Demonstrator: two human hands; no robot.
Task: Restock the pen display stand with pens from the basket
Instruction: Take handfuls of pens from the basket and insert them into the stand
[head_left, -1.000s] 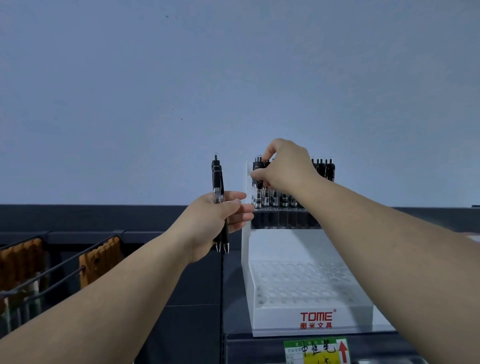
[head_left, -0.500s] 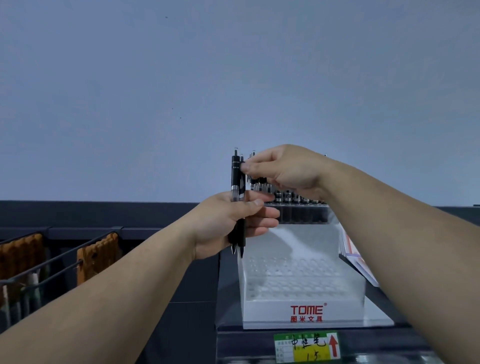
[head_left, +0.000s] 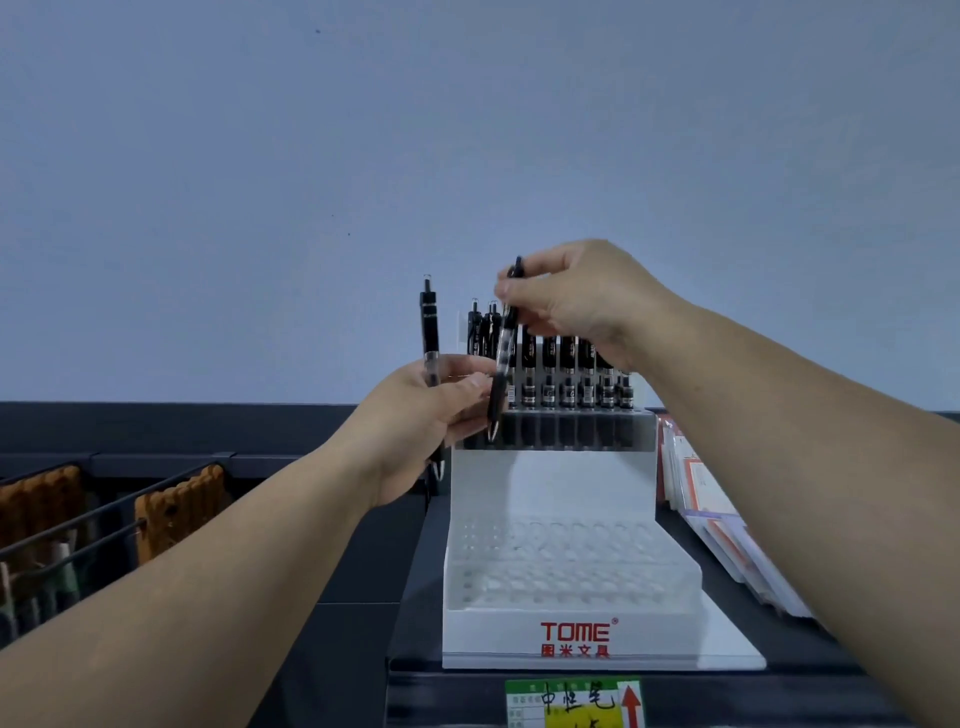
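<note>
- The white display stand (head_left: 571, 618) sat nearest, with open holes in its front tiers.
- The left hand (head_left: 415, 415) gripped one black pen (head_left: 429, 332) upright, just left of the stand.
- The right hand (head_left: 576, 306) pinched a second pen (head_left: 503, 364) near its top, tip at the left end of the back row of pens (head_left: 569, 374).

Pens (head_left: 567, 364) stand in the display stand's (head_left: 571, 605) back row.

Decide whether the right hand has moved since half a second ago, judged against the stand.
Yes. The right hand moved right, from the stand's left edge toward its back row, carrying a pen.
</note>
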